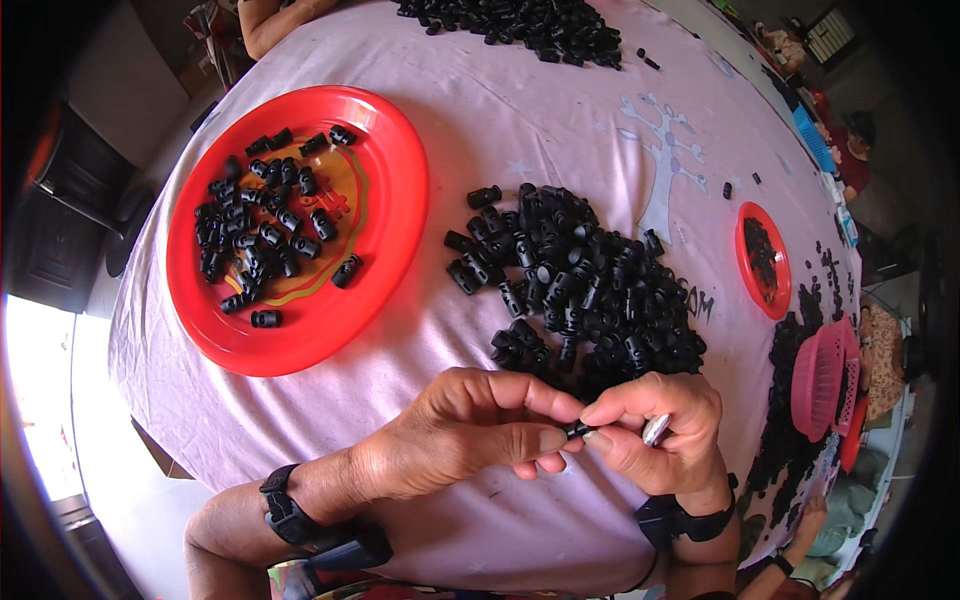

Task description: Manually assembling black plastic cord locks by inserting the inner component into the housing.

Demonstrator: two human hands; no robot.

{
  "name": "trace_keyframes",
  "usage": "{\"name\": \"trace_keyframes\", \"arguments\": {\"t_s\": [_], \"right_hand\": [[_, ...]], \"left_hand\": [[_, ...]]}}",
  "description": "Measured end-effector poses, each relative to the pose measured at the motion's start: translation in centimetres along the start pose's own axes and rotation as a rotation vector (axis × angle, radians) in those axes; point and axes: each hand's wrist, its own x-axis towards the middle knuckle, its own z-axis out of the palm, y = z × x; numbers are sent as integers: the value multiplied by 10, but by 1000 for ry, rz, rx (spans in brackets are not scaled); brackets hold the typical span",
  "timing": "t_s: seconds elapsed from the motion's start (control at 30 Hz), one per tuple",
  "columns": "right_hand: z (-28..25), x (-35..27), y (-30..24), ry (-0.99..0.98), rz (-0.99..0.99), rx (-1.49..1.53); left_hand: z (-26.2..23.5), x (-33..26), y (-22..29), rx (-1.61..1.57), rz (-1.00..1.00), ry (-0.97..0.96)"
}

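Observation:
In front of me my left hand (pixel 485 425) and my right hand (pixel 655 432) meet fingertip to fingertip. Both pinch one small black cord lock (pixel 577 430), mostly covered by the fingers. A shiny, silvery piece (pixel 656 430) sticks out between the fingers of my right hand; its kind is not clear. Just beyond the hands lies a loose pile of black barrel-shaped cord locks (pixel 590 280). To the left, a large red plate (pixel 390 290) holds several more cord locks (pixel 265 225) on its yellow-patterned middle.
A pink patterned cloth (pixel 480 110) covers the table. Another black heap (pixel 530 25) lies at the far edge, near a person's arm (pixel 270 25). To the right are a small red plate (pixel 783 275), a pink basket (pixel 815 385) and scattered black pieces. Another person's hand (pixel 810 520) shows at lower right.

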Motion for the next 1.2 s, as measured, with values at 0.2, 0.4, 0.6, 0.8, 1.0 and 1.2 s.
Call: {"name": "trace_keyframes", "arguments": {"t_s": [0.2,0.4,0.6,0.8,1.0,1.2], "right_hand": [[0,0,1,16,25,47],[-5,2,-5,-36,24,-25],[0,4,-5,16,-14,53],[0,4,-7,-27,-12,63],[2,4,-10,66,-31,-100],[4,6,-12,8,-84,-306]], "left_hand": [[1,-1,1,-88,-10,-5],[1,0,1,13,2,12],[2,1,0,-94,-19,16],[2,1,3,-59,-91,-1],[2,0,-1,-168,-97,29],[-1,1,-5,-241,-46,-16]]}}
